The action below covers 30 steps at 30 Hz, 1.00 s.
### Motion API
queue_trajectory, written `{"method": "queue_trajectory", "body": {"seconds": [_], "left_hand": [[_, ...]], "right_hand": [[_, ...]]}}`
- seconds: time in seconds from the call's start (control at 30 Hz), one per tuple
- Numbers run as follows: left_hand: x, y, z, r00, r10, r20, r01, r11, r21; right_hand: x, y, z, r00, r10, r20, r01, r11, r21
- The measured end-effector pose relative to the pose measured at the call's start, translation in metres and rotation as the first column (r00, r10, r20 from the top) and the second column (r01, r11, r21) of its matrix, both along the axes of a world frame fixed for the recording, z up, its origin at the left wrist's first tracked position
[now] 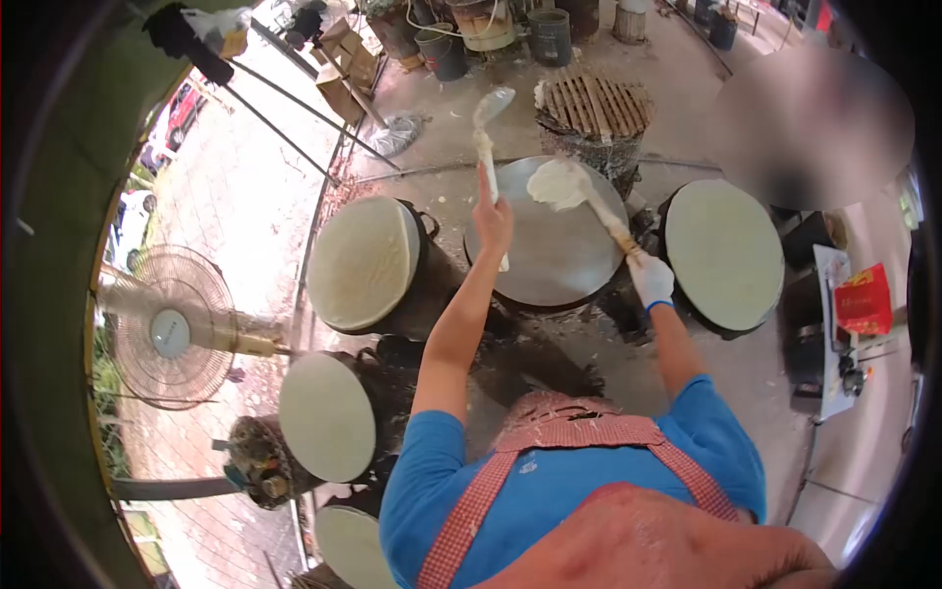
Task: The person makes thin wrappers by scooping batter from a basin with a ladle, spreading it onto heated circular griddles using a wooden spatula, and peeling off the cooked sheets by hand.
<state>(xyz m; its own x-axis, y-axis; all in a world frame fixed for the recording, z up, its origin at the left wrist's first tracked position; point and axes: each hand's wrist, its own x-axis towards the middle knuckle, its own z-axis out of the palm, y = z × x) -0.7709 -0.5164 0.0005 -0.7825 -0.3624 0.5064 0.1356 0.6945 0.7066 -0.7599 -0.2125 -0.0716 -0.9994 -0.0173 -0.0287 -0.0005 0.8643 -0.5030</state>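
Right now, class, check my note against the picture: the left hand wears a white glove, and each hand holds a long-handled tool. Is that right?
Not quite. The head view shows the white glove on the right hand; the left hand is bare. Each hand does hold a long-handled tool: the left tool and the right tool.

This is a semi-open cooking workshop. Several round griddles (pixel 561 257), a few coated with pale batter (pixel 361 263), stand on a stained concrete floor (pixel 677 108). A large fan (pixel 171 334) is at the side, beside wire mesh (pixel 186 491) and bright daylight outside, where vehicles (pixel 183 116) are parked. Buckets (pixel 549 37) and cardboard boxes (pixel 343 71) sit at the far end, and a side bench (pixel 836 339) carries a red packet (pixel 863 299).
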Motion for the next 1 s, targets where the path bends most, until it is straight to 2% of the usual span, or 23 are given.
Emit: {"method": "queue_trajectory", "body": {"seconds": [0.03,0.1,0.17,0.2,0.23,0.3,0.33,0.37,0.4,0.43,0.5,0.53,0.57,0.63,0.67,0.7,0.73,0.77,0.83,0.87,0.93,0.97,1.0], "left_hand": [[0.003,-0.005,0.011,0.979,-0.021,-0.203,0.011,0.999,-0.048],[0.039,-0.017,0.011,0.991,-0.129,0.029,0.124,0.985,0.123],[0.079,-0.029,-0.030,0.950,-0.220,0.221,0.151,0.944,0.292],[0.101,-0.043,-0.086,0.941,-0.243,0.235,0.149,0.922,0.357],[0.132,-0.045,-0.096,0.922,-0.232,0.310,0.103,0.919,0.380],[0.195,-0.037,-0.076,0.843,-0.180,0.507,-0.016,0.933,0.359],[0.222,-0.039,-0.078,0.871,-0.140,0.471,-0.022,0.946,0.322],[0.236,-0.036,-0.076,0.872,-0.134,0.471,-0.051,0.932,0.360],[0.249,-0.032,-0.074,0.873,-0.128,0.470,-0.080,0.914,0.397],[0.257,-0.040,-0.092,0.880,-0.164,0.445,-0.058,0.894,0.444],[0.265,-0.049,-0.111,0.870,-0.209,0.446,-0.059,0.855,0.516],[0.266,-0.050,-0.110,0.854,-0.218,0.473,-0.085,0.837,0.540],[0.269,-0.052,-0.109,0.836,-0.228,0.498,-0.112,0.819,0.562],[0.264,-0.036,-0.070,0.818,-0.157,0.554,-0.104,0.906,0.410],[0.266,-0.044,-0.083,0.839,-0.176,0.514,-0.063,0.909,0.413],[0.265,-0.049,-0.104,0.862,-0.192,0.469,-0.025,0.908,0.419],[0.266,-0.049,-0.105,0.868,-0.205,0.452,-0.023,0.894,0.448],[0.266,-0.048,-0.106,0.874,-0.216,0.435,-0.020,0.879,0.477],[0.267,-0.043,-0.107,0.902,-0.197,0.383,0.027,0.913,0.406],[0.269,-0.036,-0.095,0.909,-0.159,0.385,-0.011,0.915,0.403],[0.268,-0.027,-0.070,0.708,-0.194,0.679,-0.310,0.778,0.546],[0.275,-0.025,-0.071,0.713,-0.163,0.681,-0.326,0.784,0.529],[0.280,-0.019,-0.080,0.852,-0.065,0.520,-0.174,0.901,0.397]], "right_hand": [[0.002,-0.006,-0.003,0.999,-0.041,-0.011,0.037,0.972,-0.231],[0.001,-0.060,-0.010,0.973,-0.061,0.221,0.201,0.688,-0.698],[-0.031,-0.101,-0.042,0.972,0.160,-0.170,-0.224,0.846,-0.484],[-0.037,-0.097,-0.028,0.971,0.178,-0.158,-0.218,0.930,-0.297],[-0.040,-0.092,-0.003,0.971,0.190,-0.143,-0.205,0.973,-0.104],[-0.038,-0.049,0.011,0.978,0.161,-0.131,-0.176,0.978,-0.112],[-0.036,-0.029,-0.013,0.990,0.062,-0.126,-0.092,0.963,-0.251],[-0.021,-0.029,-0.017,0.997,0.058,0.041,-0.048,0.976,-0.210],[-0.003,-0.048,-0.027,0.959,0.252,-0.128,-0.225,0.955,0.193],[0.030,-0.080,0.011,0.999,-0.045,0.015,0.048,0.931,-0.361],[0.030,-0.115,-0.023,0.985,-0.072,-0.155,-0.007,0.890,-0.456],[0.035,-0.115,0.012,0.994,0.096,0.058,-0.048,0.835,-0.548],[0.027,-0.094,0.028,0.986,0.167,0.023,-0.149,0.928,-0.341],[0.021,-0.043,0.032,0.992,0.105,0.068,-0.080,0.948,-0.308],[0.020,-0.025,0.020,0.998,0.052,-0.033,-0.061,0.856,-0.513],[0.026,-0.023,0.025,0.963,-0.071,0.262,0.245,0.641,-0.728],[0.027,-0.028,0.018,0.881,-0.046,0.470,0.393,0.624,-0.675],[0.037,-0.054,0.007,0.910,-0.012,0.415,0.382,0.415,-0.826],[0.040,-0.085,0.015,0.846,0.151,0.511,0.387,0.485,-0.784],[0.033,-0.081,0.018,0.861,0.227,0.455,0.302,0.493,-0.816],[0.014,-0.048,0.041,0.871,0.279,0.404,0.187,0.572,-0.799],[-0.007,-0.022,0.018,0.873,0.301,0.384,0.155,0.575,-0.803],[-0.011,-0.003,0.038,0.850,0.272,0.451,0.255,0.536,-0.805]]}}
